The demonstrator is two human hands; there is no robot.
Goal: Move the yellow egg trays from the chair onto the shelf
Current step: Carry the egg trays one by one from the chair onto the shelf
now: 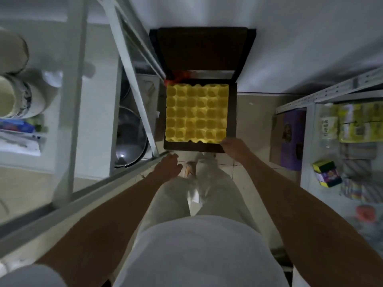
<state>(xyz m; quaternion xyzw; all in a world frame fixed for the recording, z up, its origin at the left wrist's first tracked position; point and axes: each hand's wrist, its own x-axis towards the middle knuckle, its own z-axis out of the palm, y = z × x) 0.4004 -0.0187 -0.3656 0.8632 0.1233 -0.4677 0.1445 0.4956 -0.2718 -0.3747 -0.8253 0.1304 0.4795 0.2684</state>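
Observation:
A yellow egg tray (196,112) lies flat on the seat of a dark wooden chair (202,50) that stands against the white wall. My right hand (234,147) reaches to the tray's near right corner; whether it touches the tray is unclear. My left hand (169,165) hovers below the chair's front edge, fingers loosely apart, holding nothing. A grey metal shelf (132,65) stands to the left of the chair.
On the left shelf stand stacked pots (130,137), cups (14,96) and papers. A second metal rack (323,96) on the right holds packets and small boxes. A purple box (290,139) leans on the floor beside it. Something red (178,77) lies behind the tray.

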